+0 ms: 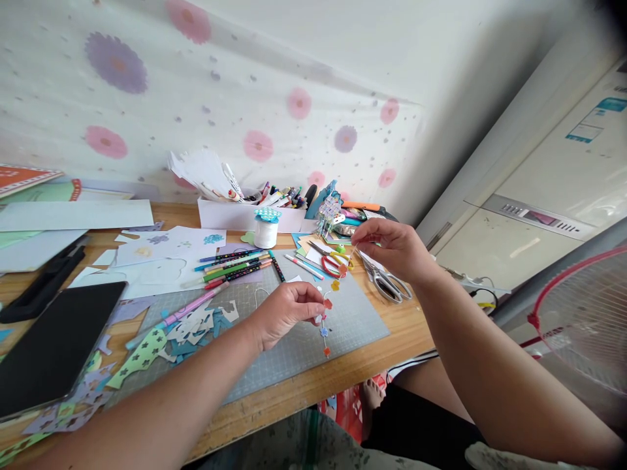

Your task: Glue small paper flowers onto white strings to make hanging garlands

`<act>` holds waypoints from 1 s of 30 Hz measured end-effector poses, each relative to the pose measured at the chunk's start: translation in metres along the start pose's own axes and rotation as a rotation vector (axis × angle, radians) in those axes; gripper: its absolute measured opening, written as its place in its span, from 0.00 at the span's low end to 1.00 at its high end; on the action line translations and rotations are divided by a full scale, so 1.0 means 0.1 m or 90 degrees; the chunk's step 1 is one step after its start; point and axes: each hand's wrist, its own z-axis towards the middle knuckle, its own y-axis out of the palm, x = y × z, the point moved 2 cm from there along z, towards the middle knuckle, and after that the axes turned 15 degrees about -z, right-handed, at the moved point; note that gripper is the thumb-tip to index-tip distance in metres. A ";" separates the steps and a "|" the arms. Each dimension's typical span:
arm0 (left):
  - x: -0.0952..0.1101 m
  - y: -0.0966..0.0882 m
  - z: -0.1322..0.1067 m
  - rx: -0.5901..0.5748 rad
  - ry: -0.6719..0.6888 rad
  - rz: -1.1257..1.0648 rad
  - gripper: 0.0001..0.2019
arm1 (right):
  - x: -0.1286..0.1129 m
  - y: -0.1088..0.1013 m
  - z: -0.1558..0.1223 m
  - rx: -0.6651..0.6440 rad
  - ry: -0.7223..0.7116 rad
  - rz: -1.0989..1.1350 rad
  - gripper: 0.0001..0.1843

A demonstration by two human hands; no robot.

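Observation:
My left hand [287, 313] is closed in a pinch on a thin thread strung with small paper flowers [327, 303], holding it above the grey cutting mat [313, 339]. My right hand [392, 248] is raised higher and to the right, fingers pinched on the upper end of the same garland. Orange, yellow and blue flower pieces hang between and below the two hands.
On the wooden table [313, 385] lie coloured markers [235, 264], paper scraps [161, 336], silver scissors [386, 281], red-handled scissors [330, 258], a white thread spool [266, 232], a white pen box [245, 212] and a black tablet [53, 346]. A fan [582, 313] stands at right.

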 end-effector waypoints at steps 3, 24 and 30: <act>-0.01 -0.01 0.00 -0.011 -0.006 -0.022 0.09 | 0.01 0.00 -0.01 0.001 0.001 -0.004 0.02; 0.02 -0.01 -0.06 -0.147 -0.115 -0.184 0.13 | -0.44 -0.13 0.22 -0.014 -0.103 -0.040 0.08; 0.09 -0.19 0.00 -0.080 -0.051 0.135 0.14 | -0.30 -0.12 0.13 -0.027 -0.109 -0.089 0.09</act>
